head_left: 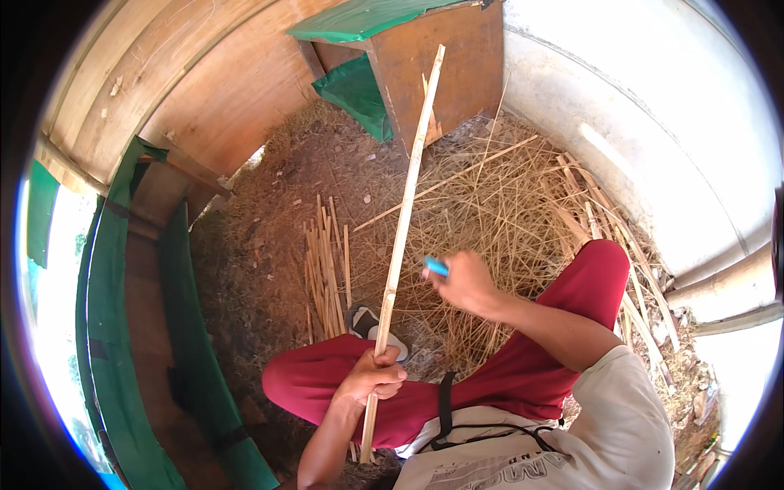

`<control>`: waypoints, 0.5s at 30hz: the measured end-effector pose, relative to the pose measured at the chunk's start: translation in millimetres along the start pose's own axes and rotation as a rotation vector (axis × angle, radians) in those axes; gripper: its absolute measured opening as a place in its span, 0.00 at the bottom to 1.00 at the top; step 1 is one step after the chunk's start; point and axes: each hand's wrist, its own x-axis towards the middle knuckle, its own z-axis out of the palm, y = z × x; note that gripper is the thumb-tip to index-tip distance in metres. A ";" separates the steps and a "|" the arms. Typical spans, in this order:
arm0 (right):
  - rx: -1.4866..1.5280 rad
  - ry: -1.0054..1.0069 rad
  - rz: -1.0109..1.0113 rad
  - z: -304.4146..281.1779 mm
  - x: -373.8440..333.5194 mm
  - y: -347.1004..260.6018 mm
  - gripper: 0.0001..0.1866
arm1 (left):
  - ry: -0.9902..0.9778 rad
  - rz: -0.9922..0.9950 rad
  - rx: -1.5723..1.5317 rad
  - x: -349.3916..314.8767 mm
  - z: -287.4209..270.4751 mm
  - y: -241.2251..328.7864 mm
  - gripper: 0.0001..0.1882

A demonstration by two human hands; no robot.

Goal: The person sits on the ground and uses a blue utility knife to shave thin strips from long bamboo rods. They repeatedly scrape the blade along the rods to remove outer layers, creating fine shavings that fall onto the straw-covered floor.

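Observation:
A long, pale bamboo strip [402,220] slants up and away from my lap. My left hand [371,377] is closed around its lower part, above my left thigh, and its lower end sticks out below the fist. My right hand [465,282] is closed on a small blue tool [436,266], to the right of the strip and apart from it. Only a short blue part shows past the fingers, slightly blurred; its kind cannot be made out. Split bamboo strips [325,265] lie in a bundle on the ground beyond my left knee.
Thin bamboo shavings [482,212] cover the ground ahead. More strips [604,212] lie along the pale wall [645,106] at right. A wooden box [441,73] with green sheeting stands at the back. Green-covered boards [184,302] line the left side. My shoe [376,327] rests near the bundle.

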 end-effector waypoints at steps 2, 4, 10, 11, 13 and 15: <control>-0.172 0.155 -0.038 -4.2 20.3 20.2 0.15 | -0.051 -0.020 -0.046 -1.2 -3.0 -0.8 0.26; 0.016 0.178 -0.071 -4.6 34.8 33.6 0.14 | -0.081 -0.044 -0.080 0.0 -5.4 -1.0 0.25; 0.933 -0.145 0.243 5.1 27.9 10.1 0.12 | -0.183 -0.122 -0.183 9.8 -16.7 -12.7 0.25; 0.904 -0.089 0.247 7.5 26.6 11.5 0.12 | -0.177 -0.135 -0.160 11.1 -15.7 -14.0 0.24; 0.848 0.028 0.248 9.0 24.9 13.7 0.11 | -0.167 -0.158 -0.106 16.5 -10.6 -12.6 0.23; 0.821 0.129 0.115 16.8 26.8 23.0 0.12 | 0.008 -0.114 0.094 20.0 4.1 -9.7 0.18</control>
